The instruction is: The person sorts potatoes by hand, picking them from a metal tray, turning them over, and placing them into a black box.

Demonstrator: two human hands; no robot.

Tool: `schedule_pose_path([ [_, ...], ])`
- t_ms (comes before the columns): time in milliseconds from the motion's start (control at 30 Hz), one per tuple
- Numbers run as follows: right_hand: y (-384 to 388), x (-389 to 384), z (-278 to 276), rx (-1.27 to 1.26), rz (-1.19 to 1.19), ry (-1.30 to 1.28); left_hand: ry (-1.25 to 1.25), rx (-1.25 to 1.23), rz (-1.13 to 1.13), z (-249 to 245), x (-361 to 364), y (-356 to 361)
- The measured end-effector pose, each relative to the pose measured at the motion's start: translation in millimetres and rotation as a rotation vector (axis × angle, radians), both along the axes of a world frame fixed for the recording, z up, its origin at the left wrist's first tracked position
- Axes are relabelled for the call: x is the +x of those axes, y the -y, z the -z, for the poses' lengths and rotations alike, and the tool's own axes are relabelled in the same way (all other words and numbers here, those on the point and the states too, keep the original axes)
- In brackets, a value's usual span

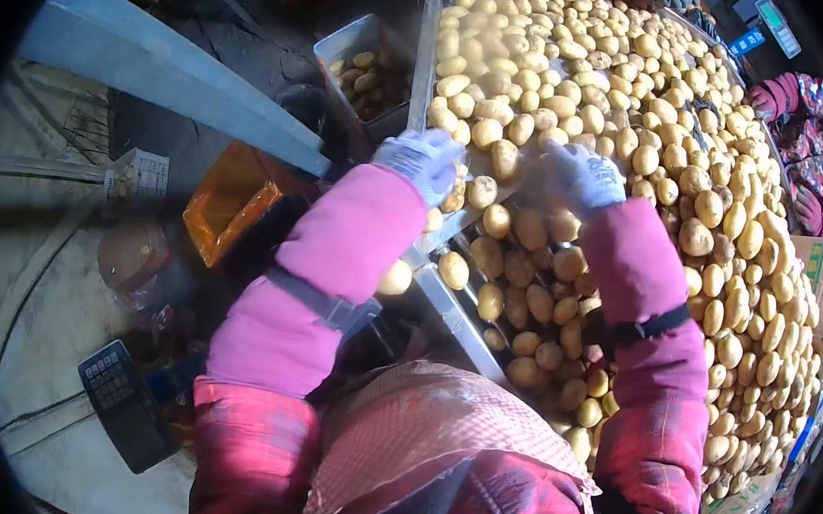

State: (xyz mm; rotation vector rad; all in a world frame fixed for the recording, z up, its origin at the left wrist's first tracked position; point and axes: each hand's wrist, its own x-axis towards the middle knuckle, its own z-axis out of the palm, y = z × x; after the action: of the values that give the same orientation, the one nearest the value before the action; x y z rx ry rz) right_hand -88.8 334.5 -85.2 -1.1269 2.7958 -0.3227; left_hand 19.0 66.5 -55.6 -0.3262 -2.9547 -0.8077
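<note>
Along the left side of the table (pixel 426 65), reaching among potatoes (pixel 645 159) with left hand (pixel 424 164) and right hand (pixel 582 178), set apart; cannot tell either grip. Just left, note white bin (pixel 343 41), part-filled, then slanting beam (pixel 175 64) before orange container (pixel 212 232).

The one camera sits on the worker's head, close over the pink checked cloth (pixel 438 409), facing forward and steeply down at the potatoes (pixel 645 159) just ahead; its round view darkens at the edge, where shapes, I think, bend.
</note>
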Motion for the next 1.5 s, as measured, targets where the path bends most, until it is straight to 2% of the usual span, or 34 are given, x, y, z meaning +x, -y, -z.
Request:
schedule_pose_path([
  [33, 10.7, 10.8, -15.1, -0.108, 0.067, -0.095, 0.211, -0.326, 0.02, 0.4, -9.8, -8.7],
  [67, 33.2, 22.8, -29.3, -0.072, 0.197, -0.022, 0.208, -0.329, 0.021, 3.7, -17.2, -17.7],
  [100, 50.9, 32.5, -42.8, 0.085, 0.234, -0.025, 0.242, -0.547, 0.021, 8.8, -23.3, -25.8],
  [133, 59.5, 34.8, -41.4, 0.071, 0.194, 0.056, 0.272, -0.768, 0.023, 10.5, -28.8, -29.5],
  [167, 66.1, 36.0, -37.7, 0.058, 0.151, 0.136, 0.267, -0.776, 0.026, 8.1, -33.6, -30.5],
  [233, 80.8, 41.0, -16.1, 0.187, 0.217, 0.085, 0.431, -0.811, 0.05, 1.0, -45.6, -32.0],
  [300, 79.4, 34.9, -2.2, 0.162, 0.248, 0.156, 0.477, -0.771, 0.072, -6.7, -52.2, -27.3],
  [367, 73.2, 30.2, 4.5, -0.04, 0.27, 0.16, 0.479, -0.648, 0.068, 0.4, -53.4, -18.6],
  [400, 67.9, 20.4, 5.2, -0.142, 0.269, 0.319, 0.505, -0.538, -0.036, 7.6, -53.7, -15.4],
  [433, 61.0, 21.3, 19.5, -0.291, 0.324, 0.256, 0.512, -0.536, -0.042, 11.9, -51.9, -10.9],
  [500, 53.6, 19.2, 6.8, -0.394, 0.347, 0.47, 0.506, -0.411, 0.051, 17.4, -46.7, -1.7],
  [533, 54.3, 13.2, 10.0, -0.533, 0.397, 0.597, 0.494, -0.284, 0.043, -1.1, -41.7, -1.2],
  [567, 49.9, 13.1, -0.8, -0.628, 0.489, 0.715, 0.487, -0.279, 0.031, 2.0, -33.3, 3.3],
  [633, 36.2, -4.0, 23.4, -0.867, 0.524, 0.841, 0.692, 1.017, -0.307, 13.0, -11.0, 11.9],
  [667, 39.0, -3.9, 22.5, -1.067, 0.603, 1.015, 0.651, 1.344, -0.517, 1.7, -3.4, 2.8],
  [700, 36.0, -2.0, 19.8, -1.106, 0.635, 1.078, 0.675, 1.577, -0.637, -11.3, 5.0, -0.1],
  [767, 52.2, 11.8, -12.3, -1.043, 0.459, 1.027, 0.742, 1.953, -0.661, -9.0, 10.8, 0.3],
  [800, 66.5, 33.5, -41.0, -1.14, 0.506, 1.065, 0.735, 1.957, -0.666, -10.6, 14.7, -4.1],
  [833, 67.8, 42.9, -50.7, -1.006, 0.189, 0.802, 0.697, 2.107, -0.636, -15.3, 19.0, -11.7],
  [867, 59.0, 40.9, -47.4, -1.06, 0.192, 0.822, 0.662, 2.256, -0.6, -27.8, 24.4, -21.2],
  [900, 47.7, 39.7, -43.3, -1.11, 0.205, 0.84, 0.534, 2.375, -0.825, -40.4, 32.2, -31.8],
  [933, 42.9, 46.7, -62.9, -1.166, 0.491, 0.893, 0.586, 2.4, -0.698, -34.9, 44.3, -30.5],
  [1000, 1.4, 64.8, -73.3, -0.878, 0.357, 0.557, 0.786, 2.387, -0.37, -24.6, 61.2, -14.1],
  [1067, -35.7, 85.4, -65.6, -0.435, 0.095, 0.207, 0.711, 2.342, -0.526, -23.5, 77.4, -17.4],
  [1100, -46.6, 103.1, -56.0, -0.305, 0.051, 0.229, 0.67, 2.308, -0.644, -27.4, 82.2, -18.7],
  [1133, -46.1, 114.7, -52.1, -0.122, -0.05, 0.315, 0.68, 2.31, -0.645, -19.2, 86.7, -15.2],
  [1200, -30.4, 155.3, -42.4, 0.097, -0.109, 0.22, 0.9, 2.526, -0.275, 3.4, 95.1, -7.8],
  [1233, -21.1, 165.9, -39.5, 0.19, -0.124, 0.146, 0.905, 2.525, -0.275, -0.3, 97.0, -10.9],
  [1300, -12.0, 164.0, -25.6, 0.224, -0.174, 0.184, 0.734, 2.423, -0.337, -11.4, 102.3, -16.4],
  [1433, 15.8, 136.3, -11.6, 0.151, -0.272, 0.097, 0.732, 2.44, -0.22, -14.5, 106.9, -14.4],
  [1467, 20.4, 125.3, -14.2, 0.215, -0.283, 0.099, 0.715, 2.444, -0.218, -15.4, 108.9, -16.9],
  [1500, 24.6, 120.8, -16.3, 0.102, -0.226, 0.067, 0.698, 2.447, -0.215, -15.6, 110.7, -18.3],
])
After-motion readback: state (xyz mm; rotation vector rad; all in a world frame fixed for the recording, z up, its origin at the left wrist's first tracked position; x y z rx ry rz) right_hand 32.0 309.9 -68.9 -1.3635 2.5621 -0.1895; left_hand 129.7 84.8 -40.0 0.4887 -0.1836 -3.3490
